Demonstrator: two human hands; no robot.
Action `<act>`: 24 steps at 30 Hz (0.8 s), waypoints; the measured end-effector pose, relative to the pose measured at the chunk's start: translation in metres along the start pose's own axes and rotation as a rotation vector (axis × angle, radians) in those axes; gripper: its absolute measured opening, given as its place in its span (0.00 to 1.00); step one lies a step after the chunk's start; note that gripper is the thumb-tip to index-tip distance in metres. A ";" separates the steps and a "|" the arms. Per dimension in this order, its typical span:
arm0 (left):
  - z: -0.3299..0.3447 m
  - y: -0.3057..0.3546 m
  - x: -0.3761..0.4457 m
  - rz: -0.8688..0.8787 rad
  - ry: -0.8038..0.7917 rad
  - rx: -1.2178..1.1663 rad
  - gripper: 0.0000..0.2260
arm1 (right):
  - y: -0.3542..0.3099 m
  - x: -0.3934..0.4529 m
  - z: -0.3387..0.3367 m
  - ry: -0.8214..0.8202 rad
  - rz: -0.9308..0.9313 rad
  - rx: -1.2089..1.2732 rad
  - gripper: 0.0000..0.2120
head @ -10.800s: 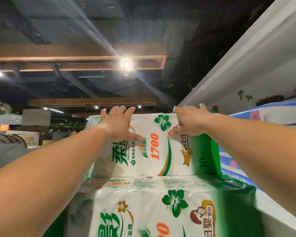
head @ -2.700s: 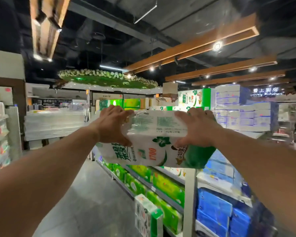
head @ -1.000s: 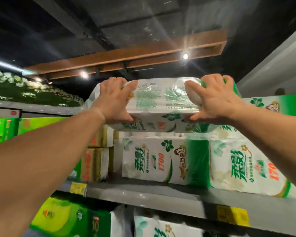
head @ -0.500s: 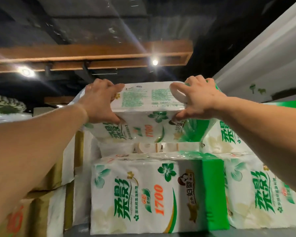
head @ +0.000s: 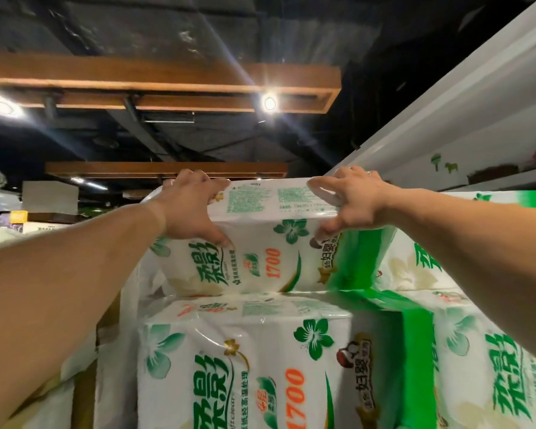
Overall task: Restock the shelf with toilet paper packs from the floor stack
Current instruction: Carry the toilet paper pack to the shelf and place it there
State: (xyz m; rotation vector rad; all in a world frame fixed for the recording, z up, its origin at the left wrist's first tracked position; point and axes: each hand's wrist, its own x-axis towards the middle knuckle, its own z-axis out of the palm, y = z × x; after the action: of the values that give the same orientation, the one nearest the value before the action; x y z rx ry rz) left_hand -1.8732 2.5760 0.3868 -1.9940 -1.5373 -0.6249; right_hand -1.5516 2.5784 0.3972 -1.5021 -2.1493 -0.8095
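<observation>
Slippage looks the likeliest trouble: the toilet paper pack [head: 260, 243], at frame centre with left hand [head: 192, 209] and right hand [head: 350, 202] each keeping a clamped grip on its top corners, sits atop the lower pack [head: 245, 360] and could slide forward off slick plastic once released.

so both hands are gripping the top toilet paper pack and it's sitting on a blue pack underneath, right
Not quite. Both the left hand and the right hand do grip the top toilet paper pack, but the head view shows that the pack underneath is white and green with the same flower print, not blue.
</observation>
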 end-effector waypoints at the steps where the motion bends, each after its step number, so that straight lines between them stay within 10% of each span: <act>1: -0.001 0.002 0.003 -0.006 -0.016 -0.004 0.57 | 0.002 0.003 0.002 -0.014 0.013 0.020 0.53; 7: -0.023 0.006 0.026 -0.019 -0.216 -0.151 0.60 | 0.013 0.024 -0.007 -0.147 0.104 0.260 0.61; 17: 0.008 0.007 0.036 -0.179 -0.243 -0.094 0.33 | -0.017 0.051 0.020 -0.159 0.212 0.015 0.26; 24: 0.044 0.001 0.056 -0.173 -0.033 0.056 0.46 | -0.017 0.059 0.038 -0.083 0.235 0.127 0.43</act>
State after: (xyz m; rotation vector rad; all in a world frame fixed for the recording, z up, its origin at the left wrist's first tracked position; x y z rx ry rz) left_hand -1.8573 2.6453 0.3901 -1.8517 -1.7409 -0.6122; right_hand -1.5874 2.6412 0.4004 -1.7063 -1.9902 -0.5298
